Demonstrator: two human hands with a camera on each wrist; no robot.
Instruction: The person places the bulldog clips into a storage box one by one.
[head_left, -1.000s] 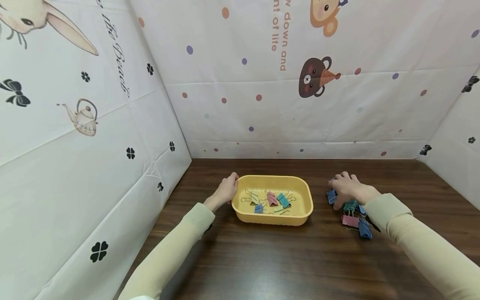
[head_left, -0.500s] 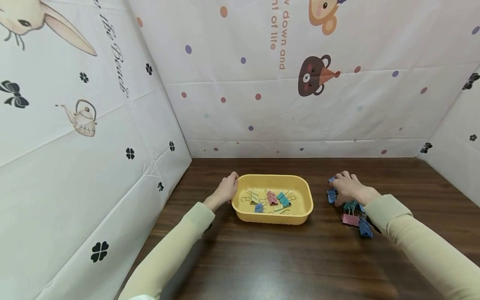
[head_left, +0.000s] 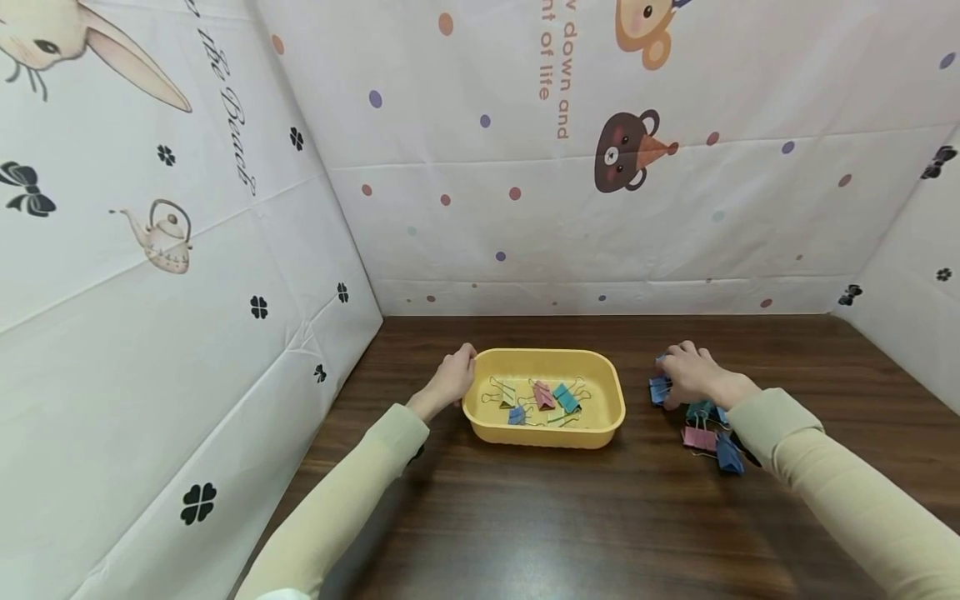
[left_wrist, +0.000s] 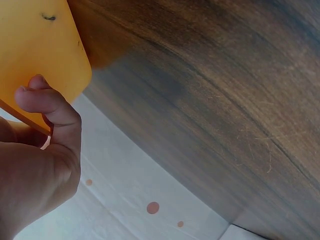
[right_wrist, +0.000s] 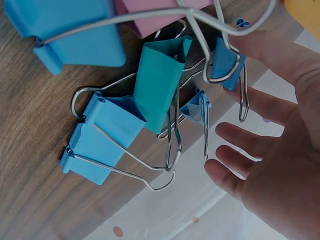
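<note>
My left hand point(head_left: 452, 377) grips the left end of a yellow plastic bin point(head_left: 543, 438), fingers curled over its rim; the left wrist view shows the bent fingers against the yellow wall. To the right, my right hand point(head_left: 693, 373) reaches over a loose group of binder clips. Its thumb and forefinger pinch a small blue binder clip point(right_wrist: 226, 67), while the other fingers stay extended. Another small blue clip point(right_wrist: 195, 107) lies just past the fingertips. Close by are a teal clip point(right_wrist: 157, 82), a pink clip point(head_left: 700, 438) and larger blue clips point(right_wrist: 107, 132), partly hidden by the hand.
Inside the bin lie several clips, among them a pink one point(head_left: 543, 395), a teal one point(head_left: 567, 397) and a blue one point(head_left: 517, 415). The dark wooden table point(head_left: 525, 517) meets printed white sheets point(head_left: 540, 217) at the back and sides.
My right hand has shifted slightly left, and the small blue binder clip at its thumb has moved left with it. The left hand and the bin have stayed in place.
</note>
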